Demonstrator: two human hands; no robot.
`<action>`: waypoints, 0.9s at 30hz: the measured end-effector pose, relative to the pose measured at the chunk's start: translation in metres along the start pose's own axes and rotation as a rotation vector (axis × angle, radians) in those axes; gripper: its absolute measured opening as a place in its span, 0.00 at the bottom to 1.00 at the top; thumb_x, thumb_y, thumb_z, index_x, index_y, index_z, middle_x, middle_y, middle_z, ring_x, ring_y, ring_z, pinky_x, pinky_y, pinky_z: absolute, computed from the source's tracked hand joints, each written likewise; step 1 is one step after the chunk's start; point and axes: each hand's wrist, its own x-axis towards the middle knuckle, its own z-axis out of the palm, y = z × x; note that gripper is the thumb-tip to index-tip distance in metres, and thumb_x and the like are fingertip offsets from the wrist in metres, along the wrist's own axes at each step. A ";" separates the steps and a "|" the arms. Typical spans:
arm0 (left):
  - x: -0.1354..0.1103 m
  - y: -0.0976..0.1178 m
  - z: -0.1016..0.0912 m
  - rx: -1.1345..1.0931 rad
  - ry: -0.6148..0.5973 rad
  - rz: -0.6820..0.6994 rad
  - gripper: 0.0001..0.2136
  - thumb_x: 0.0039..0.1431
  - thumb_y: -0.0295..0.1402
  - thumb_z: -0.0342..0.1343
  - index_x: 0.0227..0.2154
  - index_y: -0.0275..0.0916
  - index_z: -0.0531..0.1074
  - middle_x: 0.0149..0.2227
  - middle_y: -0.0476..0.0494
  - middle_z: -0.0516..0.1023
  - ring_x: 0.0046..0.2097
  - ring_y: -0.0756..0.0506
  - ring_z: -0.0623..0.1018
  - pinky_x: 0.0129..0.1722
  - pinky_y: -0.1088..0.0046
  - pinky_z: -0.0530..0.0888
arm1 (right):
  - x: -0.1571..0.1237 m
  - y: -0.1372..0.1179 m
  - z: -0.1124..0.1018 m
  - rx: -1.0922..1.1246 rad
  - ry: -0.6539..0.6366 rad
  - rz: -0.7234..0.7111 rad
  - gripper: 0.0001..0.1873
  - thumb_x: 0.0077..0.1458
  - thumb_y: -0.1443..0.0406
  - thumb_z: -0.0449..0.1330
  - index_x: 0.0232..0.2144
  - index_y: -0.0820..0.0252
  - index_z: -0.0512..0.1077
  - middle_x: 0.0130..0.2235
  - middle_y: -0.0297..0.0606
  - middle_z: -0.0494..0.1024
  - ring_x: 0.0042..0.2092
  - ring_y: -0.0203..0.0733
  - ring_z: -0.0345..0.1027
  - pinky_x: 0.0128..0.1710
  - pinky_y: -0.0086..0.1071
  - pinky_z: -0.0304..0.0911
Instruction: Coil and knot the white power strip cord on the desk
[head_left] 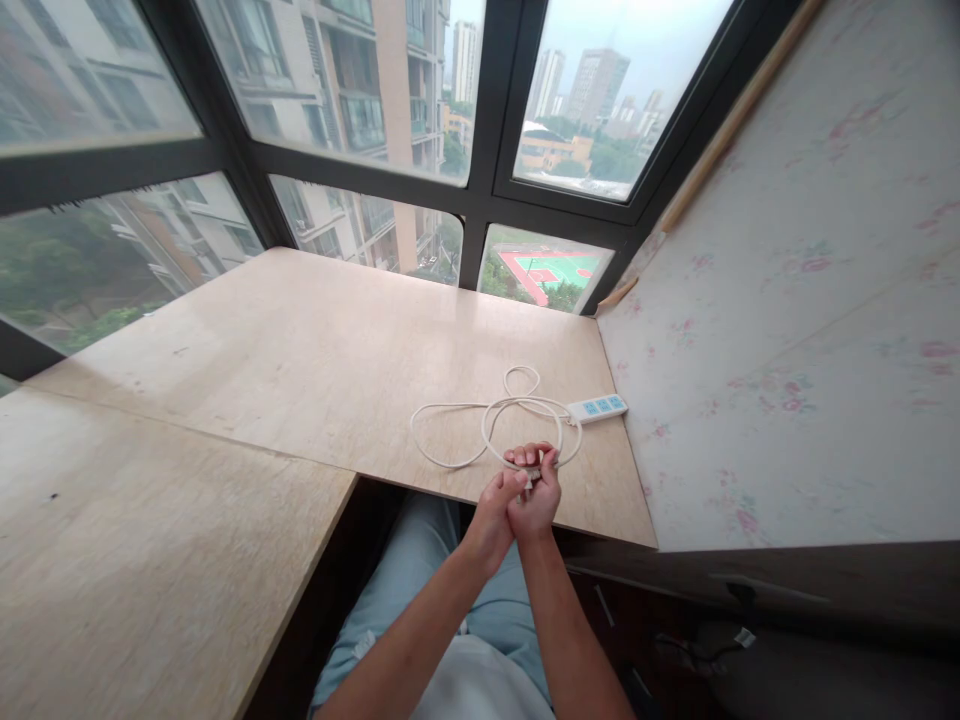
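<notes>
My left hand (492, 515) and my right hand (538, 500) are pressed together at the front edge of the table. Between their fingers is a small pale plug (532, 478), partly hidden, at the white cord (450, 406). Both hands are closed around it. The cord lies in loose loops on the tabletop just beyond my fingers. It runs to a white power strip (598, 408) with blue socket faces, lying to the right against the wall.
The pale wooden tabletop (300, 350) extends left, with a second board (150, 540) joined at a seam. Dark-framed windows (480, 230) rise behind it. A flowered wall (810, 330) bounds the right side. Another cable end (744, 637) shows in the dark area below right.
</notes>
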 end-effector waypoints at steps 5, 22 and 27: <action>-0.005 -0.014 0.010 0.192 0.099 0.070 0.23 0.45 0.36 0.68 0.45 0.35 0.74 0.46 0.37 0.77 0.51 0.40 0.74 0.52 0.66 0.67 | 0.000 0.001 -0.016 -0.223 0.095 -0.032 0.14 0.56 0.53 0.59 0.26 0.55 0.65 0.44 0.33 0.74 0.47 0.38 0.68 0.46 0.35 0.61; 0.011 -0.016 -0.001 0.082 0.218 0.276 0.16 0.50 0.40 0.64 0.40 0.37 0.75 0.41 0.42 0.79 0.43 0.46 0.78 0.48 0.70 0.71 | -0.014 0.009 -0.033 -0.327 0.007 -0.016 0.18 0.53 0.50 0.60 0.24 0.56 0.67 0.50 0.39 0.74 0.57 0.43 0.63 0.56 0.42 0.58; 0.003 -0.004 0.009 -0.083 0.162 0.218 0.14 0.47 0.26 0.65 0.38 0.36 0.72 0.39 0.43 0.79 0.42 0.49 0.78 0.49 0.73 0.71 | -0.023 0.014 -0.028 -0.343 0.043 0.004 0.16 0.53 0.51 0.61 0.26 0.57 0.70 0.51 0.38 0.74 0.55 0.41 0.65 0.58 0.39 0.56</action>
